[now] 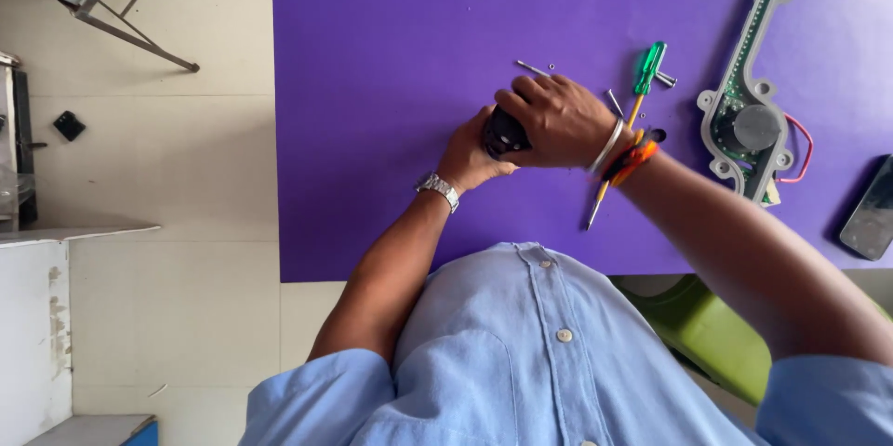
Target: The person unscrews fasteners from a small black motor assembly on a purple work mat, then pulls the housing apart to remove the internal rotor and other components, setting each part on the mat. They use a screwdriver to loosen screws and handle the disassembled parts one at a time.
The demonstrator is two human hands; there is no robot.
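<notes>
Both my hands meet over a small black roundish part [505, 133] above the purple mat [391, 55]. My left hand [468, 158], with a metal watch on its wrist, cups the part from the left. My right hand [556, 119], wearing a metal bangle and orange threads, covers it from the right and above, its fingers curled over it. Most of the part is hidden between the hands.
A green-handled screwdriver [648, 69] and a thin yellow-shafted tool [605, 187] lie by my right wrist. Loose screws and pins [532, 66] are scattered nearby. A grey housing with a circuit board and red wire [749, 120] lies to the right, then a dark phone [870, 209]. A green chair [707, 325] sits below.
</notes>
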